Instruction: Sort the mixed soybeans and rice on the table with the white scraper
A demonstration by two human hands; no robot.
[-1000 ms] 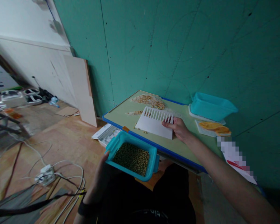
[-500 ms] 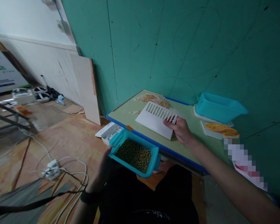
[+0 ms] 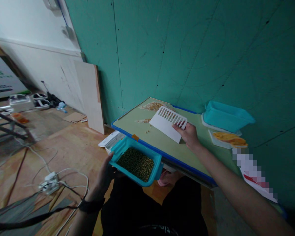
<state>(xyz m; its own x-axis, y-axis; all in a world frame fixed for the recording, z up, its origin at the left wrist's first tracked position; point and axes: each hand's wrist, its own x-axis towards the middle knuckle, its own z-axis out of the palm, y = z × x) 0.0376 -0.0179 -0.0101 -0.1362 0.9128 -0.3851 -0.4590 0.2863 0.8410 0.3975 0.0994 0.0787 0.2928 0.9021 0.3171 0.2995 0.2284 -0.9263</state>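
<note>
My left hand (image 3: 107, 170) grips the left end of a turquoise plastic tub (image 3: 121, 149), held just below the table's front edge. Dark green beans (image 3: 130, 159) and pale yellowish beans (image 3: 147, 165) lie in it. My right hand (image 3: 188, 133) is closed on the right end of a white slotted scraper (image 3: 167, 127), its thumb over the slots. The scraper is tilted above the green tabletop (image 3: 127, 119). Behind it sits a pile of tan beans (image 3: 154, 106), with a smaller cluster (image 3: 146, 120) to the left. Part of the pile shows through the slots.
A second turquoise tub (image 3: 226, 114) stands on the table's right side, beside a folded yellow cloth (image 3: 231, 139). A green wall (image 3: 147, 49) closes off the back. Cables and a white power strip (image 3: 50, 183) lie on the floor at left. An open white box (image 3: 110, 141) is below the table.
The scraper has shifted slightly right and away from the small bean cluster, baring a few loose beans. The tub has moved slightly left with my left hand as the view shifted.
</note>
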